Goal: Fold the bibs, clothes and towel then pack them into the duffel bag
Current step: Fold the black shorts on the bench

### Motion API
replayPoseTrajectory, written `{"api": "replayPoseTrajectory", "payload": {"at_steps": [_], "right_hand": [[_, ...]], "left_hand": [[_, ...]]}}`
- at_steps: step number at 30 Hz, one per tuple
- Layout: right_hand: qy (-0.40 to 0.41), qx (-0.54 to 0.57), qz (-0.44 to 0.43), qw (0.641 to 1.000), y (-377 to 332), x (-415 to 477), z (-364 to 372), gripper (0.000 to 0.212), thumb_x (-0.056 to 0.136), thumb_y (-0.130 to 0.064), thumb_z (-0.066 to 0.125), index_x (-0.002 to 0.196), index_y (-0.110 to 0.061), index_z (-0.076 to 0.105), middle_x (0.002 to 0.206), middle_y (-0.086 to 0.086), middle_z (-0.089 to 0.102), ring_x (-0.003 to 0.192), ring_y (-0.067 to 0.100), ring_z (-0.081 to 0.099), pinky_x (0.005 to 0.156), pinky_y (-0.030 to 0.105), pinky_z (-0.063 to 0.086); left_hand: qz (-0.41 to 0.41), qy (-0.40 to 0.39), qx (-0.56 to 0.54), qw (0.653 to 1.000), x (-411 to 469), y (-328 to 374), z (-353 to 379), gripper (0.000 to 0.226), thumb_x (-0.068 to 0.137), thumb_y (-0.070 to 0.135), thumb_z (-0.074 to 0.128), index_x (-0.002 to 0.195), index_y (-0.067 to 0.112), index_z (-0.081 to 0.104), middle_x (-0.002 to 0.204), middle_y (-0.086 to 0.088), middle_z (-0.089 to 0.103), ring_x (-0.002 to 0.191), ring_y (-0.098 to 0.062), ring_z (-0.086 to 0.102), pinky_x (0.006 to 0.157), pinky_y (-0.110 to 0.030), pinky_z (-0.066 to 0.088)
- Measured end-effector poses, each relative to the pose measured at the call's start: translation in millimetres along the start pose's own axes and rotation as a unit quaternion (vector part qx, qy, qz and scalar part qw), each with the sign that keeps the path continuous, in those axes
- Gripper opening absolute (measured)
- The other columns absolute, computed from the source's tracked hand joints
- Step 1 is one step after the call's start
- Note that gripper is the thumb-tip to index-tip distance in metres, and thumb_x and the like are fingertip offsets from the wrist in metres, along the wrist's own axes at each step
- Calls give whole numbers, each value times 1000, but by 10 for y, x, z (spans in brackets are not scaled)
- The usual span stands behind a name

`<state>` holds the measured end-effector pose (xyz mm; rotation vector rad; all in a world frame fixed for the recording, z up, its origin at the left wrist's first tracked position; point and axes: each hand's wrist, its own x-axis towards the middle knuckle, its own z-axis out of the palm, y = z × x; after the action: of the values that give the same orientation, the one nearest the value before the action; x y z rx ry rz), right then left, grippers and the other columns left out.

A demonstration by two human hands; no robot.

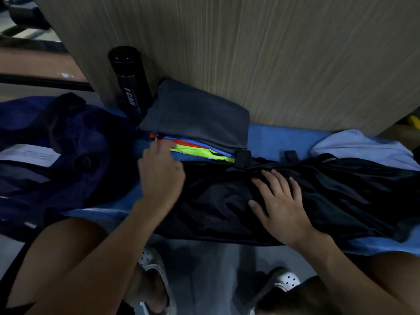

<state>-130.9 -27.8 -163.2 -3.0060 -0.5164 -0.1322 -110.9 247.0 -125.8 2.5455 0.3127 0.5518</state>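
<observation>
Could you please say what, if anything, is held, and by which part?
The right hand presses flat on the black garment; whether the left hand pinches the bibs' edge cannot be told.

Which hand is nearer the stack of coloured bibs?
Left. The left hand is at the left end of the stack of coloured bibs, fingers at its edge. The right hand lies flat on the black garment, apart from the stack.
</observation>
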Motion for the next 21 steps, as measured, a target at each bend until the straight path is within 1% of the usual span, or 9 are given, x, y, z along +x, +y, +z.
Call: {"api": "replayPoseTrajectory", "payload": {"at_steps": [2,4,6,7,8,10,13,17,21], "right_hand": [[-48,-24,12,998,-14,-27,95,64,95,-55,22,147,-22,38,156,7,33,147,26,23,116,56,19],[-61,-34,19,997,-30,-36,138,64,96,-55,19,149,-21,34,157,8,32,147,28,22,116,57,19],[-59,-37,26,997,-42,-29,145,64,96,-54,19,149,-21,34,156,8,33,147,28,23,116,56,20],[-59,-37,28,997,-52,-25,140,64,96,-54,19,148,-21,34,156,8,34,147,28,24,116,56,20],[-59,-38,29,997,-65,-23,139,64,96,-54,19,148,-21,35,155,8,35,147,28,24,116,56,21],[-60,-40,32,997,-100,-21,137,64,95,-55,20,148,-22,36,154,7,37,145,28,27,115,56,23],[-58,-41,36,997,-158,-11,115,65,94,-55,20,147,-22,39,151,8,41,142,28,32,113,56,26],[-73,-35,29,996,-207,-7,113,72,91,-58,7,152,-25,27,158,5,28,147,26,19,117,54,14],[-76,-28,32,996,-291,1,103,75,90,-58,3,154,-25,23,160,6,24,148,26,16,117,55,11]], "left_hand": [[150,-33,-27,988,-235,126,81,31,82,13,45,107,9,64,104,-11,61,96,-35,56,83,-49,48],[234,-139,15,962,-468,136,215,40,94,28,39,126,14,59,126,-7,57,119,-29,51,99,-47,45],[244,-204,103,943,-593,46,326,53,100,42,26,148,24,40,154,-5,38,144,-24,31,118,-47,27],[237,-223,139,935,-615,4,344,57,100,46,20,153,29,29,161,-4,27,150,-24,21,122,-49,17],[233,-237,161,929,-618,-37,354,60,99,49,14,156,32,21,165,-2,19,152,-23,13,123,-50,10],[235,-256,175,921,-586,-87,345,62,97,52,7,157,35,12,167,0,9,154,-21,5,123,-50,2],[237,-271,185,914,-560,-116,298,64,96,54,3,157,36,6,167,2,3,154,-20,-1,123,-49,-1],[240,-264,182,916,-552,-174,292,63,97,54,7,157,36,11,167,1,8,154,-21,3,123,-49,2],[239,-266,186,915,-543,-232,258,63,97,55,5,157,37,8,167,3,5,154,-20,2,123,-49,2]]}}
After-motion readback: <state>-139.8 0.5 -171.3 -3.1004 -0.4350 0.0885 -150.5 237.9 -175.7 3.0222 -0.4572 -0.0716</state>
